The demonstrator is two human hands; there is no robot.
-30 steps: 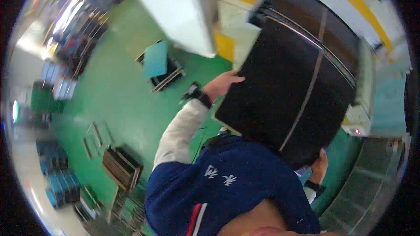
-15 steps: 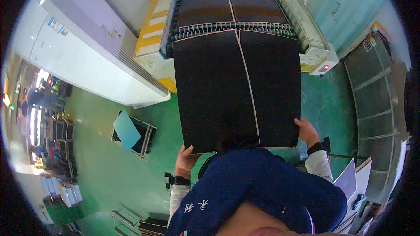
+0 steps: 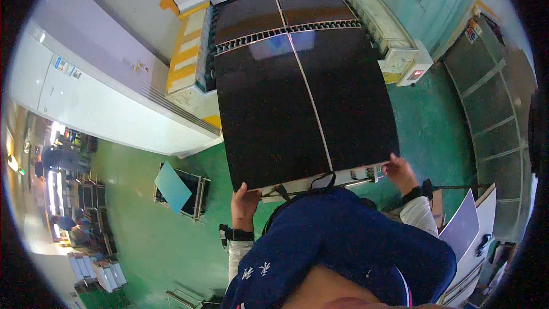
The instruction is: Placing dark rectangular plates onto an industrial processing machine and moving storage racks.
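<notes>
Two large black panels, a left black panel (image 3: 269, 114) and a right black panel (image 3: 349, 97), lie side by side with a thin pale line between them. Their far ends rest at the rollers (image 3: 246, 42) of a conveyor. My left hand (image 3: 245, 203) grips the near left corner, thumb on top and the other fingers mostly hidden beneath. At the near right corner my right hand (image 3: 399, 173) is closed on the edge. Beyond, two more black panels (image 3: 249, 14) lie farther in on the conveyor.
Pale side rails (image 3: 377, 20) flank the conveyor, and a tall white cabinet-like unit (image 3: 114, 103) stands at the left. A small rack with a teal sheet (image 3: 172, 187) is on the green floor. Grey framed panels (image 3: 486, 91) and leaning boards (image 3: 460, 223) line the right.
The two held panels have moved forward to the rollers, and their far edges now line up. Light reflects off their far ends. Both hands keep their grip at the near corners.
</notes>
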